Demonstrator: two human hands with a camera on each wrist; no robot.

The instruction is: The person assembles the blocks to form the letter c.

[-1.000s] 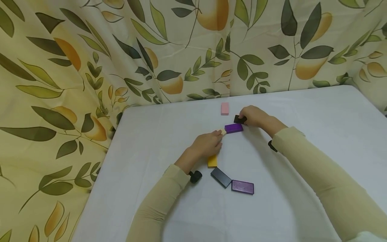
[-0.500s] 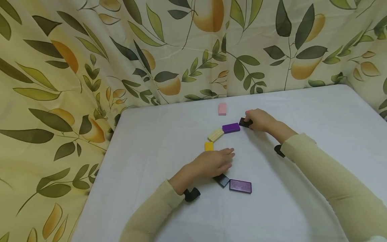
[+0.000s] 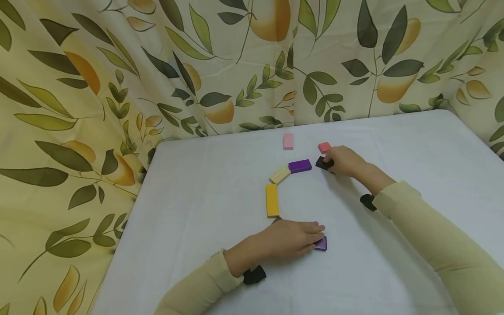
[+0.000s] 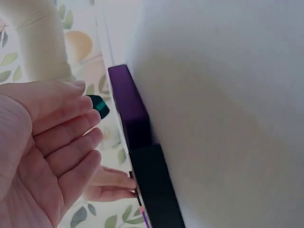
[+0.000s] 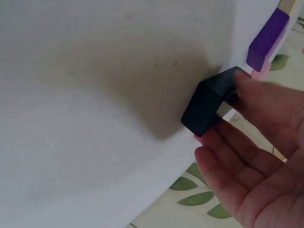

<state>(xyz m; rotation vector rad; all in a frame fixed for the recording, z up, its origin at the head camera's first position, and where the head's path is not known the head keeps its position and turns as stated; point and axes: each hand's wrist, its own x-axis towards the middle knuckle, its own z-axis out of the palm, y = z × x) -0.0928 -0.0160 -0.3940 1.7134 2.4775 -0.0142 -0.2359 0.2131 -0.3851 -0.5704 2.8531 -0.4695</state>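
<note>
My right hand (image 3: 346, 161) pinches a black block (image 5: 204, 107) between thumb and fingers, just right of a purple block (image 3: 300, 166). My left hand (image 3: 289, 238) is stretched out flat, fingers straight and together, over a dark purple block (image 3: 322, 244) and a dark grey block (image 4: 156, 185). In the left wrist view, these two blocks lie end to end with a gap between them and the palm. From the purple block, a cream block (image 3: 280, 175) and a yellow block (image 3: 272, 200) continue the curved row down to the grey one, which is mostly hidden in the head view.
A pale pink block (image 3: 288, 141) lies by itself near the back edge of the white table (image 3: 204, 188). Behind my right fingertips is a coral-pink block (image 3: 324, 147). A leaf-and-fruit patterned curtain (image 3: 220, 52) hangs at the back and left.
My left hand has left the cream block and moved down toward the dark purple one. My right hand has shifted slightly right with the black block, uncovering the coral-pink block.
</note>
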